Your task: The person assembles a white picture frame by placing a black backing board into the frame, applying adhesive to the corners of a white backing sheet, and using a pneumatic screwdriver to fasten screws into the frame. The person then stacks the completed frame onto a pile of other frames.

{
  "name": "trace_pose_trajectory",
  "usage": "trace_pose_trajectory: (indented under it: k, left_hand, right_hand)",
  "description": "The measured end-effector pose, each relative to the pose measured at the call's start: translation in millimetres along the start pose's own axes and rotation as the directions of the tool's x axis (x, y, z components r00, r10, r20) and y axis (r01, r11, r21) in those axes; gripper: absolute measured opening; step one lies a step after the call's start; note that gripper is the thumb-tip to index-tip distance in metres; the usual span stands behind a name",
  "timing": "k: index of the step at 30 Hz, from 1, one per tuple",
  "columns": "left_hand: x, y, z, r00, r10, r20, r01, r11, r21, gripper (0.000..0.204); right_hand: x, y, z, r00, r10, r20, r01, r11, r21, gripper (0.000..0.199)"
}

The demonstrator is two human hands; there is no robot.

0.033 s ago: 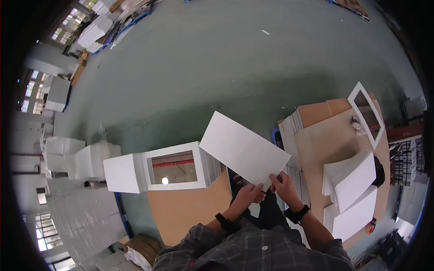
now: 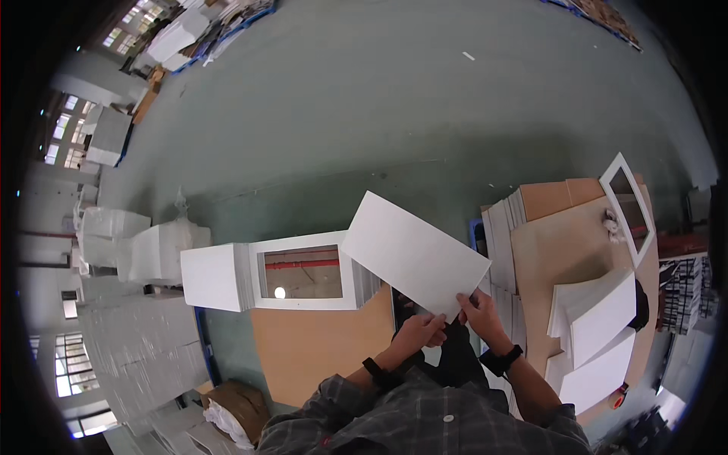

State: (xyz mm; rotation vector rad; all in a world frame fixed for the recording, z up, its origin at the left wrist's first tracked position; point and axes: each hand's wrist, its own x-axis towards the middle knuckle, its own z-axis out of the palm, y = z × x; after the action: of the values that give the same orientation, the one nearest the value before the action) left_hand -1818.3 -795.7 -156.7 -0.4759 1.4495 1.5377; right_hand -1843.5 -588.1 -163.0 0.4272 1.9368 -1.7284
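A flat white rectangular panel (image 2: 415, 254) is held up at an angle in front of me, its far end reaching up and to the left. My left hand (image 2: 422, 333) grips its lower near edge, the thumb at the corner. Just right of it, my right hand (image 2: 481, 314) pinches the panel near the lower right corner. Left of the panel lies a white frame with a glass or mirror-like pane (image 2: 302, 274), on top of a stack, reflecting a light and red pipe. A stack of white panels (image 2: 209, 277) stands beside it.
A brown board (image 2: 322, 356) lies below the framed stack. To my right a brown-topped stack (image 2: 542, 250) carries leaning white panels (image 2: 599, 311), a white open frame (image 2: 628, 208) and a tape roll (image 2: 618, 397). Wrapped stacks (image 2: 140, 349) stand left; grey floor (image 2: 341, 91) stretches ahead.
The view has shifted slightly, so the stacks on the right sit lower and further right. Both hands keep the same grip on the white panel.
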Motion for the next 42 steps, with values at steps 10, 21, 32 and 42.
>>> trace_pose_trajectory:
  k: [10,21,32,42]
  left_hand:
    - [-41.7,-78.3,-204.9,0.39,0.748,-0.538,-0.081,0.61,0.788,0.056]
    - [0.2,-147.4,-332.0,0.418,0.585,-0.695,0.219,0.678,0.702,0.08]
    - [17.8,-159.5,-352.7,0.399,0.55,-0.734,0.292,0.682,0.67,0.085]
    - [15.8,-155.0,-354.8,0.438,0.517,-0.735,0.347,0.657,0.669,0.086]
  right_hand:
    - [106.9,27.1,196.9,0.886,0.104,0.451,-0.006,0.977,-0.214,0.033]
    - [151.6,36.6,328.1,0.889,0.168,0.427,-0.024,0.946,-0.323,0.036]
    - [110.2,75.3,206.0,0.975,0.128,0.179,-0.06,0.937,-0.344,0.039]
    - [25.7,139.0,75.3,0.946,0.322,-0.046,-0.321,0.901,-0.291,0.04]
